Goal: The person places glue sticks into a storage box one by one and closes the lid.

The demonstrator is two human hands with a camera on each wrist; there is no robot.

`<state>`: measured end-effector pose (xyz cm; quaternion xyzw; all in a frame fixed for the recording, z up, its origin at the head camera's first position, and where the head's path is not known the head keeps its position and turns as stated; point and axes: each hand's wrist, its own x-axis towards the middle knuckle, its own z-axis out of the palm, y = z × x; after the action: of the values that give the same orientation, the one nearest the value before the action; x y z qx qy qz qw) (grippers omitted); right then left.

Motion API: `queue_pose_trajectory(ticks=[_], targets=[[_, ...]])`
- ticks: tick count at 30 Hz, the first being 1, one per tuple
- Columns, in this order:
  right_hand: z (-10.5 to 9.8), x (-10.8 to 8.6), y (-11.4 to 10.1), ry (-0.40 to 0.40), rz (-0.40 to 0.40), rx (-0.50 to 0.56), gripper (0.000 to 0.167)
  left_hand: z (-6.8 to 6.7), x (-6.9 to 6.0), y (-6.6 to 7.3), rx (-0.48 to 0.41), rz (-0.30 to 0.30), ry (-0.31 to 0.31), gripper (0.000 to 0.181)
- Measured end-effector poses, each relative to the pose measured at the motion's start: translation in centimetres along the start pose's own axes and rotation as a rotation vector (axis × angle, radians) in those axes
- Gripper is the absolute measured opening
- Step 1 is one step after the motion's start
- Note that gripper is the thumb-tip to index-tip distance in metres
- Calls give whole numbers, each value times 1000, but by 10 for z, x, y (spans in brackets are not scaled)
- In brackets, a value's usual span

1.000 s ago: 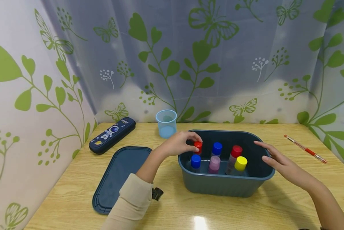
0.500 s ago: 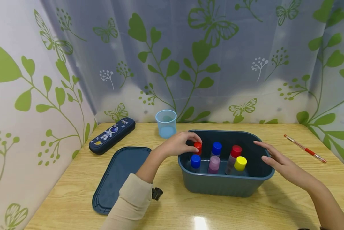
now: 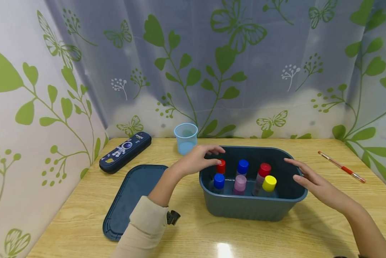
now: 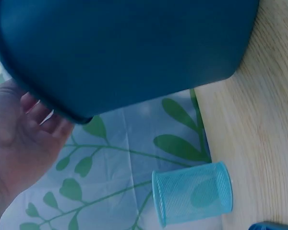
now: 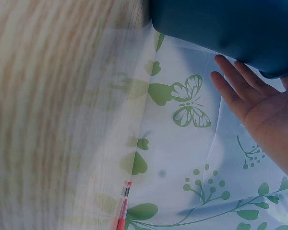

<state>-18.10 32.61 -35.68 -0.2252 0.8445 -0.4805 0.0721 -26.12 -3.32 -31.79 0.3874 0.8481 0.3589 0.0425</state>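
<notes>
The dark blue-grey bin [image 3: 244,208] holds several capped bottles, among them a red-capped one [image 3: 221,167] at the back left. Over the bin's left rim reaches the left hand [image 3: 197,160], fingers spread around that red cap and loose of a grip; its thumb tip lies at the cap. At the right rim, the right hand [image 3: 318,184] has its fingers extended, thumb apart. The left wrist view has the left hand [image 4: 26,134] beside the bin wall [image 4: 125,52]; in the right wrist view the right hand [image 5: 264,105] is by the bin [image 5: 225,28], bottles hidden.
Left of the bin lies a dark tray-like lid [image 3: 133,197], with a navy astronaut case [image 3: 126,152] behind it. A light-blue cup [image 3: 186,138] stands behind the left hand. A red pen [image 3: 341,166] lies at the right. A patterned curtain hangs behind.
The left fingers have lifted and spread from the red cap they were pinching, and the hand has shifted slightly left. The right hand has hardly moved.
</notes>
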Motion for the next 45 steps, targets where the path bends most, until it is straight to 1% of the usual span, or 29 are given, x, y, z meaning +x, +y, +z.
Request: queue_pose_trajectory(ticks=[4,6,8,11,13,15,17,21,23,25,26,27,29,31,33,34,35,36,38,40,42,45], targets=[[1,1,0,-3,-1,6,50,-11,-18,-1,-87,54,157,32],[1,1,0,-6,2,11,50,-20,-32,8,-118,37,214,31],[1,0,0,-6,5,12,50,-26,-46,7,-135,25,264,30],[1,0,-1,-7,8,12,50,-34,-70,3,-140,-11,314,28],[0,0,-1,-5,8,7,50,-36,-86,-11,-126,-27,340,28],[0,0,0,-5,9,5,50,-39,-105,-17,-118,-54,358,28],[0,0,0,-6,10,3,50,-41,-124,-22,-115,-95,379,28],[-1,-1,1,-8,13,2,50,-41,-162,-32,-145,-160,443,27],[-1,-1,1,-8,14,1,50,-39,-179,-37,-186,-190,492,26],[-1,-1,2,-9,13,1,50,-35,-195,-43,-241,-210,557,25],[-1,-1,2,-10,13,1,50,-34,-202,-46,-258,-219,588,25],[-1,-1,2,-10,12,1,50,-31,-209,-55,-303,-188,614,24],[-1,0,2,-12,10,2,50,-28,-220,-61,-324,-220,664,24],[-1,0,2,-12,8,3,50,-26,-230,-69,-330,-230,714,24],[-1,0,2,-12,8,5,50,-24,-235,-73,-311,-257,755,24],[-1,0,2,-11,8,5,50,-25,-237,-68,-266,-313,778,24],[-1,0,1,-10,7,3,50,-24,-239,-69,-241,-323,798,24],[-1,0,1,-10,7,2,50,-23,-241,-71,-202,-345,817,23],[0,0,1,-10,6,-1,50,-21,-246,-72,-116,-417,838,22],[0,1,1,-15,7,-3,50,-18,-253,-77,-46,-489,846,21],[0,1,2,-18,10,-3,51,-15,-260,-83,4,-558,839,20],[0,1,1,-19,14,-4,51,-13,-265,-93,56,-617,796,22]])
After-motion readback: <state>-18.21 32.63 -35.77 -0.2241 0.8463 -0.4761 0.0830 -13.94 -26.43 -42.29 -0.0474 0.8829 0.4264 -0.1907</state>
